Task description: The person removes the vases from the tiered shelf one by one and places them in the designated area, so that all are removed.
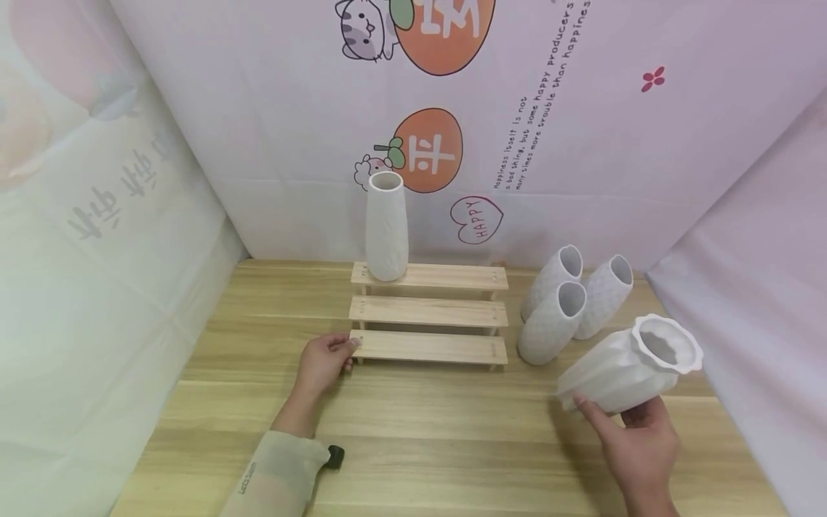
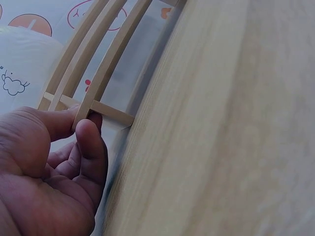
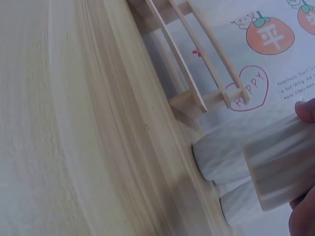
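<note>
My right hand (image 1: 642,445) grips a white fluted vase (image 1: 617,370) with a wavy rim, near its lower part. The vase leans to the right above the table, and its base end (image 3: 278,169) shows in the right wrist view. My left hand (image 1: 325,362) pinches the left end of the lowest step of a three-tier wooden rack (image 1: 429,347). In the left wrist view the thumb and fingers of that left hand (image 2: 64,167) close round the board's end. A tall white vase (image 1: 388,230) stands upright at the left of the top step.
Between rack and raised vase stand three white textured vases, a front one (image 1: 549,327), a back one (image 1: 555,276) and a right one (image 1: 604,298). Printed white cloth (image 1: 291,129) walls the wooden table (image 1: 413,438) at the back and sides.
</note>
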Available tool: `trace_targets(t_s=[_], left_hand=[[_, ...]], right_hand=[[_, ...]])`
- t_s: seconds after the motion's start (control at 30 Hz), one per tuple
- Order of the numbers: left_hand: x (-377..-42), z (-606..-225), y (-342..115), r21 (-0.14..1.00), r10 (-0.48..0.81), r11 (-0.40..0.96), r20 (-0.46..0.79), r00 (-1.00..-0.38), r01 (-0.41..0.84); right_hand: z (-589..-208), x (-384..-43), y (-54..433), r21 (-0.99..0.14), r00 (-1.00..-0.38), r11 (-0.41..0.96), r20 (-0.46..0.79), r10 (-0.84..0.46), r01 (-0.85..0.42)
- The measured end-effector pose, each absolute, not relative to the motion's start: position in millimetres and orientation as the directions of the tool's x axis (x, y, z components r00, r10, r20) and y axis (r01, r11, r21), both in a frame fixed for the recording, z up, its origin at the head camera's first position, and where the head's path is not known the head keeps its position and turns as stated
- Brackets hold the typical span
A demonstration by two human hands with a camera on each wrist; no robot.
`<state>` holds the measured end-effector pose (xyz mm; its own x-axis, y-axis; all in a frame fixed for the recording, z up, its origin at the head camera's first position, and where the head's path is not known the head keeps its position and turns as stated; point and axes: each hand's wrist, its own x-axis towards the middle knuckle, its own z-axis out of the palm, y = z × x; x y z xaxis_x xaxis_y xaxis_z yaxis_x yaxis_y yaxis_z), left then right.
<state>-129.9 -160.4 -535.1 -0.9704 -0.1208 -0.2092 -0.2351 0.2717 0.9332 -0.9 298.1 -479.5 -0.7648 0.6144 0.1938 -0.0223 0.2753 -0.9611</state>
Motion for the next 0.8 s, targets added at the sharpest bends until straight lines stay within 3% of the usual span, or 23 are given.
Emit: trace_targets(t_s=[0.2, 0.8], left_hand=[[-129, -535, -161, 0.934, -0.123, 0.271, -0.207, -0.971, -0.233], [-130, -536, -161, 0.935, -0.111, 0.261, -0.218, -0.97, -0.24]], right_hand=[[-482, -9, 305, -0.95, -0.764, 0.304, 0.143, 0.63, 0.073], [-497, -50, 327, -0.933, -0.765, 0.325, 0.094, 0.637, 0.155]])
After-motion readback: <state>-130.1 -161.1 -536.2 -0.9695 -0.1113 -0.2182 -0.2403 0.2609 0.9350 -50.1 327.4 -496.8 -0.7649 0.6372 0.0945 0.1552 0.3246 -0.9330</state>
